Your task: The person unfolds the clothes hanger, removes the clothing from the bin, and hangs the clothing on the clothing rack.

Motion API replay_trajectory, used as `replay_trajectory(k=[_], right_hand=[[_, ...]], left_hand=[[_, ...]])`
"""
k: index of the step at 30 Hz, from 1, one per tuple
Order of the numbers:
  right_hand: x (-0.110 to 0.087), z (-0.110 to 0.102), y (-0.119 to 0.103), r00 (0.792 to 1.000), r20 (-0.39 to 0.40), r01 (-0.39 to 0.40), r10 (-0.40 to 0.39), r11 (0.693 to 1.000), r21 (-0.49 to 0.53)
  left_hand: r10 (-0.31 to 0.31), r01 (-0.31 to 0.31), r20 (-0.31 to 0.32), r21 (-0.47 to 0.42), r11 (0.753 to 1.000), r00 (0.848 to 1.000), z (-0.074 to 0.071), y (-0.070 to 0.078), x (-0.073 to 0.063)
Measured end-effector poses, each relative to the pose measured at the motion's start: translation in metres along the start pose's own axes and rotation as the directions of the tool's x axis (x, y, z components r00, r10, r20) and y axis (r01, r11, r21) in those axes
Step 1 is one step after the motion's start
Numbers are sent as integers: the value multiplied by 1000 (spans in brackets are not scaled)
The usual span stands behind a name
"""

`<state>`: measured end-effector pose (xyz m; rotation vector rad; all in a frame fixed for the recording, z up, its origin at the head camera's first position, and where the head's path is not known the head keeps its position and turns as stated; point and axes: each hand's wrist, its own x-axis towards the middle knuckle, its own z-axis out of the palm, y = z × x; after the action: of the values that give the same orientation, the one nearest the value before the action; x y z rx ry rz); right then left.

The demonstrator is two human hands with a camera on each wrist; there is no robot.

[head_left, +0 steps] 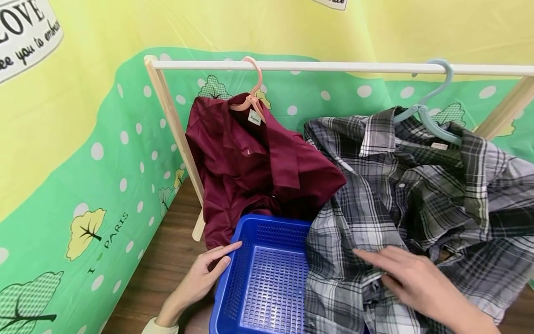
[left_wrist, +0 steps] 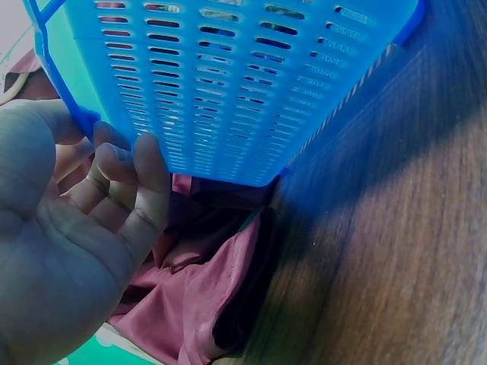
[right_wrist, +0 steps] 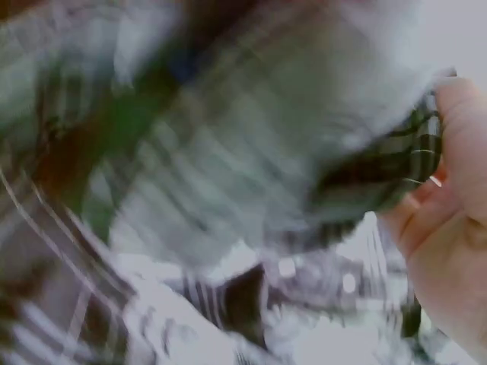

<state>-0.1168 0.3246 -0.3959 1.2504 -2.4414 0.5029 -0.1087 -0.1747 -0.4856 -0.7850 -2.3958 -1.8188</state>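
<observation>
My left hand holds the left rim of a blue plastic basket; in the left wrist view its fingers curl against the perforated outer wall. A black, grey and white plaid shirt hangs from a light blue hanger, and its lower part drapes over the basket's right side. My right hand grips this shirt's fabric low on its front, with part of the fingers hidden by cloth. Blurred plaid cloth fills most of the right wrist view. A maroon shirt on a pink hanger hangs behind the basket.
A white rail on wooden posts carries both hangers. Behind it and to the left hangs a yellow and green printed curtain. The brown wood-grain floor shows left of the basket.
</observation>
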Motion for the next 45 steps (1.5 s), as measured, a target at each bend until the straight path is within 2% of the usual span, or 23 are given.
replay_trajectory(k=[4, 7, 10, 12, 17, 20, 22, 23, 24, 26, 28, 29, 31, 32, 34, 39, 45], right_hand=[[-1, -19, 14, 990, -109, -97, 90, 993, -63], [-4, -30, 22, 963, -165, -232, 215, 968, -96], [-9, -37, 26, 935, -149, -342, 323, 930, -135], [-13, -39, 25, 927, -103, -372, 360, 916, -151], [-20, -44, 16, 929, 42, -358, 367, 923, -140], [-20, -49, 5, 938, 60, -333, 342, 935, -125], [-15, -50, -6, 950, 11, -310, 312, 947, -88], [-10, -48, -12, 961, -47, -275, 272, 960, -47], [-3, -44, -18, 970, -116, -216, 214, 976, -4], [9, -33, -32, 973, -206, -93, 102, 994, 53], [18, -19, -43, 974, -227, 19, -3, 998, 67], [21, -13, -48, 979, -200, 52, -38, 997, 65], [20, -3, -56, 994, -104, 38, -34, 998, 40], [18, 0, -58, 999, -53, 8, -8, 1000, 12], [13, 7, -59, 999, -1, -50, 50, 997, -52], [0, 12, -53, 976, 0, -214, 216, 964, -160], [-14, 12, -42, 940, 3, -335, 342, 922, -194]], left_hand=[[0, 0, -5, 0, 1000, 1000, -1, 1, 0], [-2, 2, -4, 3, 1000, 1000, -1, 1, 0], [-3, 3, 0, 6, 1000, 1000, 0, 0, 0], [-3, 3, 2, 5, 1000, 1000, 0, 0, 0], [4, -4, 1, 6, 1000, 1000, 1, 0, 1], [9, -9, 1, 10, 1000, 1000, 1, 0, 1], [7, -7, 2, 7, 1000, 1000, 1, 1, 1], [7, -7, 2, 5, 1000, 1000, 1, 1, 1], [7, -7, 1, 3, 1000, 1000, 1, 1, 1], [4, -4, -2, -1, 1000, 1000, 1, 2, 0], [3, -3, -3, -2, 1000, 1000, 1, 2, 1], [3, -3, -3, 0, 1000, 1000, 1, 2, 1], [4, -4, -5, 0, 1000, 1000, 1, 2, 1], [5, -5, -5, 0, 1000, 1000, 1, 2, 1], [6, -6, -7, 1, 1000, 1000, 1, 2, 0], [-2, 2, -1, -6, 1000, 1000, 2, 2, 0], [-11, 11, 1, -23, 1000, 1000, 2, 2, 1]])
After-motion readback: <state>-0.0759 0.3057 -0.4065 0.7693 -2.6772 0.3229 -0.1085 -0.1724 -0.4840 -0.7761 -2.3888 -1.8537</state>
